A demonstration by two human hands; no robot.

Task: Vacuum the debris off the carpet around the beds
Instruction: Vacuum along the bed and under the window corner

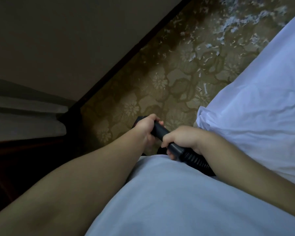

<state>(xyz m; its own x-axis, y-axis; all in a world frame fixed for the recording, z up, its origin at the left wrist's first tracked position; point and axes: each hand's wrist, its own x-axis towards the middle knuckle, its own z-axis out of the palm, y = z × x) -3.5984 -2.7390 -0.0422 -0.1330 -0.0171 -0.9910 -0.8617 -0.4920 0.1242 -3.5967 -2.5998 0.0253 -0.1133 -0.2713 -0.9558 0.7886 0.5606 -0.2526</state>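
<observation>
Both hands grip a black vacuum tube [160, 132] that slants down toward the floor in front of the person's pale shirt [160, 193]. The left hand [146, 127] holds the tube farther forward, its fingers [156, 119] curled fully round it. The right hand [182, 139] holds it nearer the body, fingers [167, 141] wrapped tight at the point where the smooth tube meets the ribbed hose [197, 161]. The hose runs back under the right forearm. The tube's far end is mostly hidden behind the left hand.

The carpet [152, 92] is olive-brown with a pale flower pattern. The debris [237, 26], white shreds and scraps, lies thickest at the upper right, well apart from the hands, and thins into scattered bits toward the middle. A bed [262, 103] with a white sheet borders the carpet on the right. A plain wall [66, 40] with a dark baseboard [126, 53] borders it on the left.
</observation>
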